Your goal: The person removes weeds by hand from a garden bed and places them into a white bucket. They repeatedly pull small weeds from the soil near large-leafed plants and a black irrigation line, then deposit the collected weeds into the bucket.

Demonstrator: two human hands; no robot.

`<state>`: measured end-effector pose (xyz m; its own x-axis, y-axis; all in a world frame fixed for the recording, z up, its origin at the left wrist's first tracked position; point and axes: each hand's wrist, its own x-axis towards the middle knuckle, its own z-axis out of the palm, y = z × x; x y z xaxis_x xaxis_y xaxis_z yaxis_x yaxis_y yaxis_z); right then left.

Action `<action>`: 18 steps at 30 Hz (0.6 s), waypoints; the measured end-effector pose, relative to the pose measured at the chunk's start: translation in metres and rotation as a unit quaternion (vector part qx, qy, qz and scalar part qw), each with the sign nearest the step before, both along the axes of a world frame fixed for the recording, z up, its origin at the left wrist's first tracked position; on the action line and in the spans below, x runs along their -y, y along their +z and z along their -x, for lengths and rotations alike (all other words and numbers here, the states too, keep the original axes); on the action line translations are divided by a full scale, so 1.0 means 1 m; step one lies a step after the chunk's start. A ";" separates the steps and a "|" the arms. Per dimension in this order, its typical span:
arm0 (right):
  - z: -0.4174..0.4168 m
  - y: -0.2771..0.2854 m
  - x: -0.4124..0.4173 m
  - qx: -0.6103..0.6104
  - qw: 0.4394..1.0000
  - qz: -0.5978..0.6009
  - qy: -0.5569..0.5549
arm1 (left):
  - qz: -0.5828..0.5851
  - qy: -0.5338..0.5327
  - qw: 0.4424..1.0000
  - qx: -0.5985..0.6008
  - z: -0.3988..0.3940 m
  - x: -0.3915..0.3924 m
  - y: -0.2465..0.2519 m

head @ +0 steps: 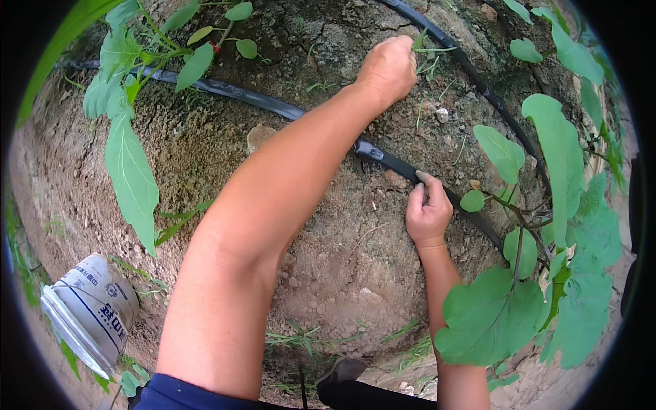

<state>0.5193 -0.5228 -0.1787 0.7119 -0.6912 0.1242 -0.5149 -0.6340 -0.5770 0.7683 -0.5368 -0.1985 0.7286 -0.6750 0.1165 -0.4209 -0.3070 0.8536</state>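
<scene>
My left hand (389, 69) is closed on thin green grass blades (433, 49) at the upper middle, low over the cracked soil between two black drip irrigation hoses. Lower right of it, my right hand (429, 209) has its fingertips at the edge of the nearer hose (392, 163), thumb and forefinger close together. Whether it pinches the hose or something small cannot be told. The farther hose (474, 77) curves just beyond my left hand. Small weeds lie scattered on the soil around it.
A broad-leaved plant (494, 318) overhangs my right forearm, and another plant (130, 169) stands at upper left. A white plastic bucket (95, 312) with printing lies tilted at lower left. Small stones (442, 115) dot the soil. A shoe (346, 370) shows at the bottom.
</scene>
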 end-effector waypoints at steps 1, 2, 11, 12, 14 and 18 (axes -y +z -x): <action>-0.001 0.000 0.000 0.000 1.000 -0.004 0.006 | 0.026 0.044 0.998 0.040 -0.009 0.007 -0.004; -0.002 -0.001 0.000 -0.001 1.000 -0.008 0.010 | 0.009 0.035 0.997 0.071 -0.017 0.015 -0.007; -0.005 0.009 -0.002 0.003 1.000 -0.019 0.017 | -0.078 -0.039 0.955 0.282 -0.034 0.050 -0.014; -0.004 0.011 -0.001 0.001 1.000 -0.016 0.015 | -0.073 -0.043 0.956 0.282 -0.033 0.050 -0.015; -0.005 0.014 0.000 -0.001 1.000 -0.012 0.014 | -0.061 -0.049 0.956 0.283 -0.035 0.054 -0.014; -0.009 0.012 -0.002 0.013 1.000 -0.016 0.016 | -0.071 -0.105 0.948 0.292 -0.039 0.038 -0.006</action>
<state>0.5285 -0.5211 -0.1665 0.7311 -0.6713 0.1214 -0.4788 -0.6317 -0.6096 0.8077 -0.5751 -0.2044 0.4146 -0.8372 0.3565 -0.8740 -0.2574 0.4121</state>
